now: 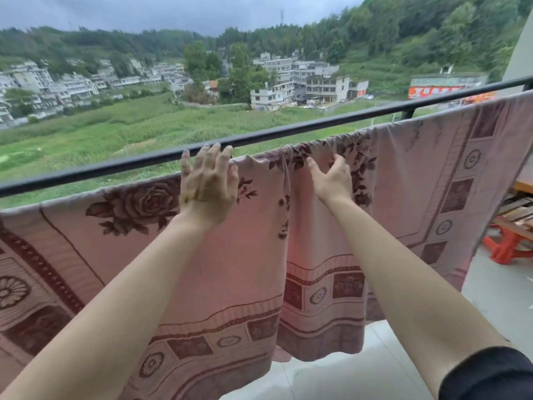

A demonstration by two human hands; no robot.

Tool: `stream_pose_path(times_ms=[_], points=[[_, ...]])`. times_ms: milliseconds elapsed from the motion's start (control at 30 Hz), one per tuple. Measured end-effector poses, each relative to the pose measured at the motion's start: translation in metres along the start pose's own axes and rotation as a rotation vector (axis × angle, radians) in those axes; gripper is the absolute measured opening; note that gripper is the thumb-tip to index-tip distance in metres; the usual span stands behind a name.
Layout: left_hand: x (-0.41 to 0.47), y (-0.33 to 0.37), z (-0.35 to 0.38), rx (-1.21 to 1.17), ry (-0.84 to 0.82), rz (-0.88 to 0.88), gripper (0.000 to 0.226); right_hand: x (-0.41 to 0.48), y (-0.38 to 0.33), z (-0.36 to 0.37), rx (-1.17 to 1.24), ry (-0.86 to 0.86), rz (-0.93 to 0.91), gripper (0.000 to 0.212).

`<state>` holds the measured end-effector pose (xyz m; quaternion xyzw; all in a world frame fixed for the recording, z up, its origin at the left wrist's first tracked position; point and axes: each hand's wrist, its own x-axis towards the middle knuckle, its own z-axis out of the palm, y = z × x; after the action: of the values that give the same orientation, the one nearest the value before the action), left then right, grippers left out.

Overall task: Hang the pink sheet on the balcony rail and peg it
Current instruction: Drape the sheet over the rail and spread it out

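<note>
The pink sheet [236, 255], printed with dark roses and a patterned border, hangs over a line just in front of the black balcony rail [115, 167], spanning almost the whole width. Its top edge is bunched into folds near the middle. My left hand [209, 180] lies flat on the sheet's top edge with straight fingers reaching up to the rail. My right hand [331, 180] pinches the bunched top edge between thumb and fingers. No peg is visible.
A red plastic stool [507, 246] and stacked wooden boards [519, 209] stand at the right on the pale tiled floor [360, 379]. A wall edge [519, 59] rises at the far right. Beyond the rail lie fields and buildings far below.
</note>
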<state>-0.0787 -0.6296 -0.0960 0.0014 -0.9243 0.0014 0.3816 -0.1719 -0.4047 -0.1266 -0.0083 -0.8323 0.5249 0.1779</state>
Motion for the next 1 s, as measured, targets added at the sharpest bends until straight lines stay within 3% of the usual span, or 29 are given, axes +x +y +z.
stream_pose_path(times_ms=[100,167,267,367,500,633,667,767,800,900,1000], points=[[0.023,0.038,0.028,-0.009,-0.088,0.010,0.051,0.026,0.001,0.003,-0.146,0.061,-0.101,0.040],[0.026,0.048,0.046,0.044,-0.060,-0.011,0.051,0.041,0.011,-0.005,-0.187,0.101,-0.148,0.028],[0.025,0.049,0.065,0.062,0.088,-0.072,0.044,0.064,0.049,-0.035,-0.153,0.221,-0.046,0.025],[0.037,0.065,0.069,0.066,0.091,-0.151,0.046,0.086,0.083,-0.065,-0.167,0.286,0.104,0.023],[0.075,0.111,0.073,0.021,0.006,-0.037,0.054,0.124,0.093,-0.080,0.020,0.383,0.152,0.040],[0.118,0.173,0.097,-0.149,-0.108,0.189,0.045,0.156,0.106,-0.095,-0.083,0.239,0.066,0.072],[0.128,0.188,0.104,-0.159,-0.138,0.230,0.044,0.165,0.112,-0.099,-0.102,0.229,0.020,0.071],[0.147,0.224,0.125,-0.093,-0.150,0.227,0.041,0.184,0.126,-0.114,-0.168,0.240,-0.105,0.028],[0.148,0.231,0.131,-0.062,-0.132,0.204,0.041,0.190,0.132,-0.119,-0.188,0.252,-0.128,0.023],[0.142,0.239,0.148,0.001,0.005,0.152,0.041,0.202,0.144,-0.136,-0.168,0.267,-0.033,0.033],[0.141,0.239,0.157,0.028,0.059,0.145,0.042,0.217,0.148,-0.142,0.005,0.148,0.103,0.056]])
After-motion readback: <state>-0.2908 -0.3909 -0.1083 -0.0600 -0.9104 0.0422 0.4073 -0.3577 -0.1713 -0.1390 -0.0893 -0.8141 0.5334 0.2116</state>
